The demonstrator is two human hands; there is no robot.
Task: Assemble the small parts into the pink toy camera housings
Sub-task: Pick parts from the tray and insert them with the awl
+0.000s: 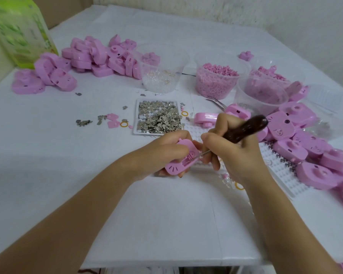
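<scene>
One housing [181, 158] in left hand [162, 153], tool [244, 128] in right hand [236, 153], piles [99, 56] flanking

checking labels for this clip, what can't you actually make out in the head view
All in the head view:
1. Part under the tool's tip inside the held housing: too small.
2. Much of that housing: covered by the left hand.
3. Middle of the tool: hidden inside the right hand.
4. Green container: blurred, cut off by top and left edges.
</scene>
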